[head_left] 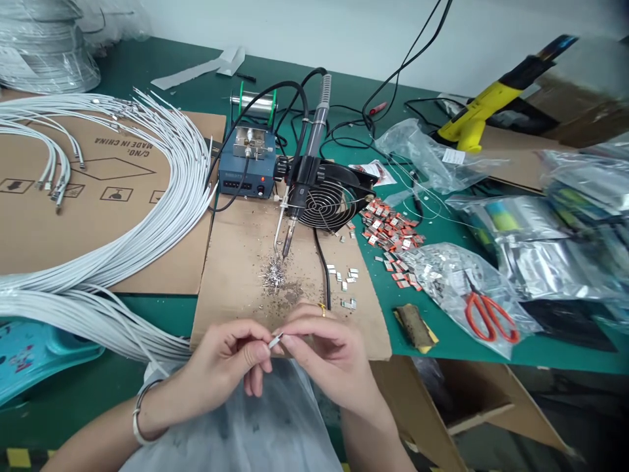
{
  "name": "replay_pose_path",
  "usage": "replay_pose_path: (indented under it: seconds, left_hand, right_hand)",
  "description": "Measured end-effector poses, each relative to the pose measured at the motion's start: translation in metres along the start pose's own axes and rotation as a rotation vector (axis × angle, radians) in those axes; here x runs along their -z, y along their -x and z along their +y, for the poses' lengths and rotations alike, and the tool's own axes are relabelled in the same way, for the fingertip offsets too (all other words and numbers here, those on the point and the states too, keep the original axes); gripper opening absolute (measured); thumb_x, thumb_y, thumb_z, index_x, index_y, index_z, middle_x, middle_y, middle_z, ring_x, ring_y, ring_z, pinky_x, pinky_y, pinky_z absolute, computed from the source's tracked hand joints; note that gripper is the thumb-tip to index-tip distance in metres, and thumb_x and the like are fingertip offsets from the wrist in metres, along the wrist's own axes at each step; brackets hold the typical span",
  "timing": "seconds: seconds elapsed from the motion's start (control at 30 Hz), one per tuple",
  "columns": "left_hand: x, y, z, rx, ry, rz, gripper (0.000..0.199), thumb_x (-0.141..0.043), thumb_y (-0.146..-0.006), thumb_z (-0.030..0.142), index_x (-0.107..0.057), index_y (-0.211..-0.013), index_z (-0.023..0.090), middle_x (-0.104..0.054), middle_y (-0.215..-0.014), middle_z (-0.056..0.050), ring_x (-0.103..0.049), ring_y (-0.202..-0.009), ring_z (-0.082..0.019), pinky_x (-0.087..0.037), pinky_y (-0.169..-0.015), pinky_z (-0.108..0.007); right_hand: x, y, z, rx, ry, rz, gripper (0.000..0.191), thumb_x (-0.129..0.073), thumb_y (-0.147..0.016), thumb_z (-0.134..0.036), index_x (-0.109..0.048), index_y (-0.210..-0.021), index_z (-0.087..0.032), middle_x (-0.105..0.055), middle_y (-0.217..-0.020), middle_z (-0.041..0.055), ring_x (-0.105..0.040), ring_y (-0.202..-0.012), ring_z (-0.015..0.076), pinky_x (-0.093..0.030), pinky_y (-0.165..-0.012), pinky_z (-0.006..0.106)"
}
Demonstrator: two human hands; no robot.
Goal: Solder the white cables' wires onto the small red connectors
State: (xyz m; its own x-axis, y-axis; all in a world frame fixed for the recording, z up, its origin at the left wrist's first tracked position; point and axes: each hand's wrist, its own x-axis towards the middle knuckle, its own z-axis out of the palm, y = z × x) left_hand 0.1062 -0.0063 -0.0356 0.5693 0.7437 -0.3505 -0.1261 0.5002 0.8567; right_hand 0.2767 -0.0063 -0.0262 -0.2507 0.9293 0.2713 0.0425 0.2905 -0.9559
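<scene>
My left hand (236, 360) is closed in a pinch on a short white cable end (275, 341) above the front edge of the cardboard. My right hand (327, 344) meets it there, thumb and forefinger pinched at the tip of the same cable end. Whether those fingers also hold a small part is hidden. Just beyond the hands, a soldering iron (291, 233) points down from its stand over a heap of solder scraps (273, 274). Small metal connector shells (344, 286) lie on the cardboard mat (236, 262) to the right.
White cables (162, 229) are bundled at left. Behind stand a blue soldering station (246, 174), solder spool (265, 105) and black fan (329, 203). To the right lie orange-and-silver connectors (390, 226), red-handled scissors (486, 314), a brown sponge (415, 326) and a yellow heat gun (481, 111).
</scene>
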Motion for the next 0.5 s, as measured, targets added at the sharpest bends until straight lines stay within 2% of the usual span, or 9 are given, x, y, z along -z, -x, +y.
replay_pose_path:
  seconds: [0.1,0.23,0.33,0.4,0.5]
  left_hand:
    - [0.003,0.002,0.000,-0.057,-0.129,0.015,0.036,-0.054,-0.081,0.047,-0.056,-0.073,0.011,-0.053,-0.060,0.001,-0.052,-0.044,-0.005,-0.038,-0.042,-0.015]
    - [0.009,0.003,-0.001,-0.247,-0.461,0.044,0.026,-0.048,-0.088,0.032,-0.062,-0.078,0.012,-0.054,-0.057,0.001,-0.052,-0.049,-0.006,-0.039,-0.050,-0.016]
    - [0.012,0.002,0.000,-0.357,-0.630,0.043,0.022,-0.046,-0.090,0.025,-0.065,-0.083,0.015,-0.055,-0.058,0.001,-0.051,-0.055,-0.006,-0.038,-0.054,-0.016]
    - [0.013,0.002,0.002,-0.397,-0.690,0.032,0.021,-0.046,-0.090,0.022,-0.065,-0.083,0.016,-0.055,-0.060,0.001,-0.050,-0.058,-0.007,-0.038,-0.057,-0.017]
    - [0.014,0.003,0.007,-0.378,-0.714,-0.010,0.021,-0.047,-0.089,0.023,-0.064,-0.078,0.016,-0.056,-0.064,0.000,-0.051,-0.060,-0.007,-0.038,-0.058,-0.018]
  right_hand:
    - [-0.004,0.001,-0.001,0.038,0.072,0.008,0.026,-0.059,-0.076,-0.003,-0.068,-0.087,-0.024,-0.065,-0.070,0.0002,-0.055,-0.061,0.0127,-0.042,-0.063,0.030]
    - [-0.004,0.001,-0.003,0.050,0.133,0.050,0.021,-0.058,-0.074,-0.003,-0.069,-0.082,-0.020,-0.063,-0.068,0.0019,-0.053,-0.059,0.0127,-0.042,-0.060,0.030]
    - [-0.005,0.001,-0.003,0.043,0.110,0.064,0.021,-0.059,-0.072,-0.003,-0.070,-0.079,-0.020,-0.062,-0.065,0.0028,-0.053,-0.057,0.0129,-0.041,-0.057,0.028]
    - [-0.008,0.002,0.002,-0.049,-0.048,0.040,0.019,-0.061,-0.072,-0.005,-0.071,-0.077,-0.020,-0.061,-0.064,0.0032,-0.052,-0.056,0.0122,-0.040,-0.051,0.025]
    - [-0.014,0.005,0.016,-0.304,-0.565,-0.052,0.005,-0.067,-0.074,-0.021,-0.072,-0.074,-0.021,-0.054,-0.060,0.0000,-0.042,-0.041,0.0061,-0.031,-0.037,0.018]
